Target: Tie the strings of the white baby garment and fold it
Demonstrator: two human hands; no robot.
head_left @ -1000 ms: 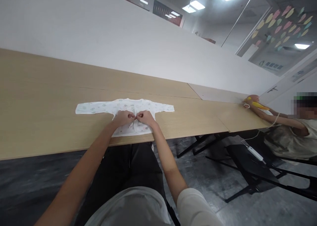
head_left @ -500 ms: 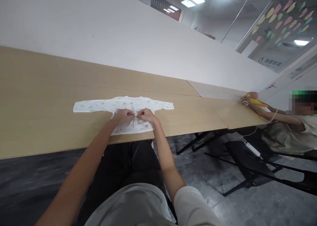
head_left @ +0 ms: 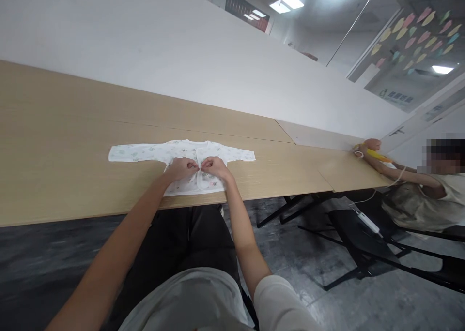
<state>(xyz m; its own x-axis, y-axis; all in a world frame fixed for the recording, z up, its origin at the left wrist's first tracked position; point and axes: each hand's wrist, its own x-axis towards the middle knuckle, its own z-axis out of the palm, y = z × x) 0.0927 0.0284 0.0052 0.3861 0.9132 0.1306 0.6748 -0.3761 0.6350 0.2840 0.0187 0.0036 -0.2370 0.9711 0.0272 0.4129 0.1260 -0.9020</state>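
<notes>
The shirt (head_left: 187,150) lies spread on the desk (head_left: 276,171) before us. Our left hand (head_left: 180,169) and right hand (head_left: 215,168) almost meet at its front opening, each with thumb and finger pinched together, apparently on the cloth. We do best to pinch lightly near the edges, line them up evenly and avoid bunching the front.

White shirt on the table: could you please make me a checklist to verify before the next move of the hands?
1. Shirt spread on the table: ok.
2. Sleeves laid out to both sides: ok.
3. Lower hem inside the table edge, not hanging over: ok.
4. Left hand and right hand both at the front opening: ok.
5. Front opening fastened: cannot tell, hands cover part of it.
6. Co-worker apart from the shirt: ok.
</notes>
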